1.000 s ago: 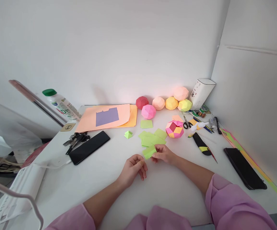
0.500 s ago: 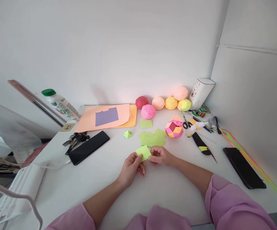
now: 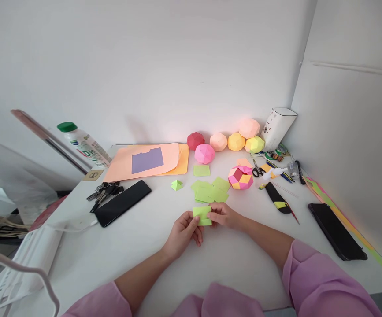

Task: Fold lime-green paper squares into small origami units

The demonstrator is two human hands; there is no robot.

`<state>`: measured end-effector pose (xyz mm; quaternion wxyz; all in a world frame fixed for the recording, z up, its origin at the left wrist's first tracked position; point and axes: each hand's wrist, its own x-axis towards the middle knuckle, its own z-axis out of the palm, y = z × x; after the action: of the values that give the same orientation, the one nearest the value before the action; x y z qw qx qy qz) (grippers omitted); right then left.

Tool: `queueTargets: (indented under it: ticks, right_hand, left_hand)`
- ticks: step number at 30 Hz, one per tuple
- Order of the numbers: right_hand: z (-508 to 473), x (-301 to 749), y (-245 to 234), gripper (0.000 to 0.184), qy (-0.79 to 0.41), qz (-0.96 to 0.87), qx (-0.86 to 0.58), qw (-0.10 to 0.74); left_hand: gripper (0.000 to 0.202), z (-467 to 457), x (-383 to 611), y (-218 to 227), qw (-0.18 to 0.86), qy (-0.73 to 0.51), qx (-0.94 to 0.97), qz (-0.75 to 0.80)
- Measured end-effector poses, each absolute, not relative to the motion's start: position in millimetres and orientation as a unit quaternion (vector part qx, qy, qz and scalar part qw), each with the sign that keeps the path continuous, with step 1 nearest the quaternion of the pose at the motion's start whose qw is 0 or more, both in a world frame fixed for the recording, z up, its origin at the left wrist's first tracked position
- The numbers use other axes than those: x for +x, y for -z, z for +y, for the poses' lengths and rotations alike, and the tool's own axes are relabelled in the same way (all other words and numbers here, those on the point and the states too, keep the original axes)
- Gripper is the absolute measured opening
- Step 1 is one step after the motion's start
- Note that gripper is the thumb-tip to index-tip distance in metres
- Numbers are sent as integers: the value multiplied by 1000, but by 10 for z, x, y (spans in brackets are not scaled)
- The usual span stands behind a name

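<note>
A small light-green sheet of paper is held above the table between my two hands, with a crease or folded strip along its lower part. My left hand pinches its left edge, thumb on the near face. At the right edge, the thumb and fingers of my right hand grip it too. Just beyond lie several loose green paper squares, with one more green square behind them. A small folded green paper piece stands to their left. Right of the squares sits a multicoloured faceted paper ball with an opening.
Finished paper balls line the wall. Orange sheets, keys and a black phone lie left, near a bottle. Scissors, a glue bottle, a cutter and another phone are right.
The green paper has turned from a slant to nearly square-on, and a strip now shows along its lower edge. My right hand has shifted slightly and now grips its right side.
</note>
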<state>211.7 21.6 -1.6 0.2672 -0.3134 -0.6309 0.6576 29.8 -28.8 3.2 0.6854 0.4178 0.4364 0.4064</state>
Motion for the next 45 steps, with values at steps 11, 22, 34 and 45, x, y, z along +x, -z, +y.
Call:
queueTargets:
  ticks: [11,22,34,45]
  right_hand:
    - [192,2087,38,22,-612,-665,-346,251]
    - [158,2043,17,22,-550,-713,-340,271]
    - [151,2054,-12,23,-553,-707,-345,276]
    - [166,2062,3,26,-563,-704,-326,286]
  left_hand:
    - [33,-271,290,-42,680,-433,391,444]
    - [22,-285,261,26,656,-402,443,461]
    - [33,-321,314,-61,673,-393,434,451]
    - [29,-294,288,-33,660,-413,415,471]
